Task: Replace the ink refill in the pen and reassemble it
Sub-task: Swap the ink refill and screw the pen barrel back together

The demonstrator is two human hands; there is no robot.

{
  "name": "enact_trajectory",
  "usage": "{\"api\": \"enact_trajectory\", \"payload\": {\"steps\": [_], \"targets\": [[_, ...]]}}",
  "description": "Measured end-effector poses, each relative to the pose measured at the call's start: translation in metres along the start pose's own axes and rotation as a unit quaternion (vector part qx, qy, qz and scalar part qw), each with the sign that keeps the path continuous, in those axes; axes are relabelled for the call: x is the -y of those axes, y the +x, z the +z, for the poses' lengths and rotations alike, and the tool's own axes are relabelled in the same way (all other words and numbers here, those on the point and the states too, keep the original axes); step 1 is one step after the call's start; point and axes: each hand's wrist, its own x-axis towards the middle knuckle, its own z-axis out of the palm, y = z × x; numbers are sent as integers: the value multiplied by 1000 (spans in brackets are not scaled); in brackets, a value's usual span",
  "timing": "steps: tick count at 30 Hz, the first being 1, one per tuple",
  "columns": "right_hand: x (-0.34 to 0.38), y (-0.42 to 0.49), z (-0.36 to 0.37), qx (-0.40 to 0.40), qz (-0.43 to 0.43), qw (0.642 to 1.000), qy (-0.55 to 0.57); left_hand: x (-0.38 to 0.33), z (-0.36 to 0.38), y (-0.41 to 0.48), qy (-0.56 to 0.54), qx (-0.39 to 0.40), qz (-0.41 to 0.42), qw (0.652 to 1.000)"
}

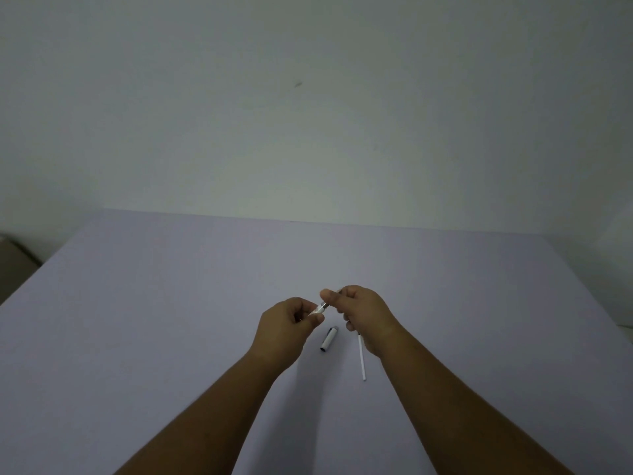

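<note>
Both hands raised over pale lilac desk (171, 320), centre of view. Left hand (286, 329) fingers closed on slim white-and-clear pen barrel (320, 307); right hand (364, 315) fingers pinched on its other end at 2 o'clock. Short white-and-black pen cap (329, 338) lying at 6 o'clock of barrel. Thin white ink refill (361, 358) just beside cap, at its 3 o'clock.
</note>
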Motion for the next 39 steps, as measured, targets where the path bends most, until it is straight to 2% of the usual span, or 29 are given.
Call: {"api": "enact_trajectory", "payload": {"steps": [2, 5, 10, 14, 18, 22, 26, 30, 35, 39], "targets": [[0, 0, 1, -7, 8, 1000, 7, -1, 1, -1, -3, -1, -1, 1000], [-1, -1, -4, 36, -21, 998, 53, -1, -1, 0, -4, -6, -8, 1000], [1, -2, 0, -11, 4, 1000, 12, -3, 0, 0, -4, -5, -2, 1000], [2, -5, -5, 39, -27, 998, 47, -3, -1, -1, -7, -8, -8, 1000], [5, -5, 0, -10, 6, 1000, 8, -5, 2, -1, -10, -4, -3, 1000], [5, -7, -4, 36, -28, 998, 51, -6, -1, 0, -11, -5, -4, 1000], [6, -6, 2, -18, 8, 1000, 16, -10, 0, -1, -17, -2, 3, 1000], [6, -5, -3, 37, -27, 996, 78, -11, -2, 2, -23, -6, 2, 1000], [8, -3, 2, -22, 3, 999, 31, -11, 1, 3, -13, -7, 9, 1000], [6, -2, -4, 31, -28, 996, 74, -10, 1, 7, -37, -7, -8, 999]]}}
